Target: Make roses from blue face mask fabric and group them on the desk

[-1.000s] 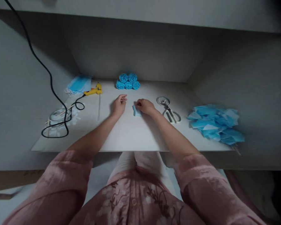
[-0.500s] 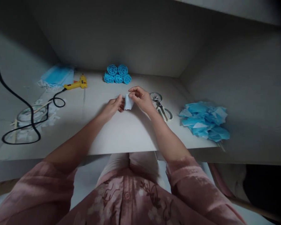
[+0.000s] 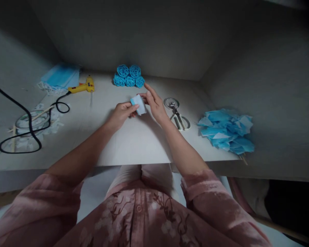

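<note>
Left hand [image 3: 121, 115] has the small folded white-and-light-blue sheet piece [image 3: 139, 104] pinched, thumb on top, other fingers behind it. The piece is held tilted over the middle of the white tabletop [image 3: 139, 147], in front of the roses. Right hand [image 3: 156, 107] is at the piece's right side, fairly wide: index finger stretched out toward the roses, thumb raised, other fingers curled in behind the edge (can't tell if they touch it).

Far side of the tabletop: five bright blue rolled rosettes [image 3: 130, 81], stacked two over three. Left of them, a yellow glue gun [image 3: 80, 88] with a black cord [image 3: 29, 118] looping down toward the near left. Flat stack of blue-and-white face masks [image 3: 61, 77] sits beside the gun, white ear loops bunched at its near left edge.

Near left: a round pale ring-shaped item [image 3: 32, 129], pale thin sticks [image 3: 42, 114] and white scraps [image 3: 57, 124] around it, cord running over the lot (too dim to say what the ring is).

Right of the right hand: white-handled scissors [image 3: 180, 121], handles toward the person, blades reaching a clear round ring [image 3: 172, 98]. Further right, a loose heap of crumpled blue-and-white sheets [image 3: 225, 132], thin sticks poking out at its near edge. The person wears a pink shirt [image 3: 139, 219] with a floral pattern, sleeves ending near the elbows.
</note>
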A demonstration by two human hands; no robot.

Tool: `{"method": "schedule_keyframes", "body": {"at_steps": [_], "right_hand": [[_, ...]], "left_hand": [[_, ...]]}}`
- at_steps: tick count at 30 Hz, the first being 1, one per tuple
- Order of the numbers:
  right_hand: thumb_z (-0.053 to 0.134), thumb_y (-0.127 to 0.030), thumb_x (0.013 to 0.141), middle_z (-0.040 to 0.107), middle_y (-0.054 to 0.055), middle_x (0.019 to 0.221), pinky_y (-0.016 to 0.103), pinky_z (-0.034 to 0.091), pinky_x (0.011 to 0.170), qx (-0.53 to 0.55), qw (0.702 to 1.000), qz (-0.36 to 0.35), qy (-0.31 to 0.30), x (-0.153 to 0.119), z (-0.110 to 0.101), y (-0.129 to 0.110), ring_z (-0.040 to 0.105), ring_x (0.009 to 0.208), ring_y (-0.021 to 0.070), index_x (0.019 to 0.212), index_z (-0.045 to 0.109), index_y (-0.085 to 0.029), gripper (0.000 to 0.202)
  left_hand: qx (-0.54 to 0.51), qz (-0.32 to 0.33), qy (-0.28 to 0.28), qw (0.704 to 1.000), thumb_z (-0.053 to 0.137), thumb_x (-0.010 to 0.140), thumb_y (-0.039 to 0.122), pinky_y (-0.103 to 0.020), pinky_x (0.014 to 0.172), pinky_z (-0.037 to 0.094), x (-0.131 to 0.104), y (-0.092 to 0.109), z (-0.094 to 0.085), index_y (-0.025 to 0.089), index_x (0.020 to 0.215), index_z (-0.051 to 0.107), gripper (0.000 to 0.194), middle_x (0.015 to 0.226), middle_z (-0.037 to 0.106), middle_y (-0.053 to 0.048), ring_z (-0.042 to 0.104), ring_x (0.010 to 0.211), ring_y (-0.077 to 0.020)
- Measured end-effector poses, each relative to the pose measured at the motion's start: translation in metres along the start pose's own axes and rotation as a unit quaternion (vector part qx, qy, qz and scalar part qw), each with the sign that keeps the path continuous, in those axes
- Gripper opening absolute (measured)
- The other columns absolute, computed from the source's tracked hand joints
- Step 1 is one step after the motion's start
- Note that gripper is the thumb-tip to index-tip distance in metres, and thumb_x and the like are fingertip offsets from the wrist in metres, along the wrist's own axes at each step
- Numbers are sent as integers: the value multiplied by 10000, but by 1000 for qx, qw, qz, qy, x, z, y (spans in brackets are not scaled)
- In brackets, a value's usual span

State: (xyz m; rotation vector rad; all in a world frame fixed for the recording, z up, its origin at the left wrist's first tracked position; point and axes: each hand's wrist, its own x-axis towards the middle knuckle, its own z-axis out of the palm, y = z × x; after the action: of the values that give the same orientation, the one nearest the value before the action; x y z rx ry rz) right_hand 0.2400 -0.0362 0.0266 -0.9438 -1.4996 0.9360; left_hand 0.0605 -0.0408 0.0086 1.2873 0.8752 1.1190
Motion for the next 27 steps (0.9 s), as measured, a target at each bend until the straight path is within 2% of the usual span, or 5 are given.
{"method": "schedule_keyframes", "body": {"at_steps": [4, 9, 15, 21, 27], "right_hand": [[464, -912, 896, 754, 60, 943, 336, 577, 856, 33, 996, 74, -22, 0, 4, 5, 722, 933, 203, 1163, 749, -212, 802], [731, -801, 800, 626, -9, 720, 286, 519, 742, 28, 999, 45, 0, -1, 10, 9, 595, 727, 142, 759, 689, -210, 594], [848, -656, 737, 647, -22, 769, 282, 496, 733, 44, 998, 33, 31, 1, 12, 12, 569, 731, 131, 823, 671, -214, 484], [811, -566, 818, 624, -13, 799, 280, 480, 724, 30, 999, 19, 31, 1, 9, 14, 556, 749, 132, 864, 682, -214, 377], [813, -584, 813, 594, -25, 763, 272, 461, 689, 38, 998, 9, 43, 2, 9, 13, 518, 715, 123, 858, 701, -216, 388]], "left_hand": [[-52, 15, 39, 998, 841, 873, 410, -244, 587, 449, 4, -1, -3, 160, 762, 739, 292, 731, 708, -36, 605, 636, -114], [-45, 31, 66, 996, 837, 872, 498, -247, 551, 401, 7, -5, -5, 171, 702, 669, 405, 646, 617, -12, 533, 575, -98], [-63, 27, 70, 995, 737, 900, 640, -273, 600, 445, 7, -2, -4, 194, 817, 626, 468, 731, 634, -29, 586, 641, -139], [-106, 10, 52, 993, 749, 856, 570, -290, 633, 466, 10, 0, -6, 189, 863, 630, 399, 760, 646, -50, 624, 702, -176], [-90, -19, 45, 995, 578, 945, 516, -321, 704, 501, 9, 8, -7, 185, 897, 617, 336, 820, 660, -73, 660, 775, -205]]}}
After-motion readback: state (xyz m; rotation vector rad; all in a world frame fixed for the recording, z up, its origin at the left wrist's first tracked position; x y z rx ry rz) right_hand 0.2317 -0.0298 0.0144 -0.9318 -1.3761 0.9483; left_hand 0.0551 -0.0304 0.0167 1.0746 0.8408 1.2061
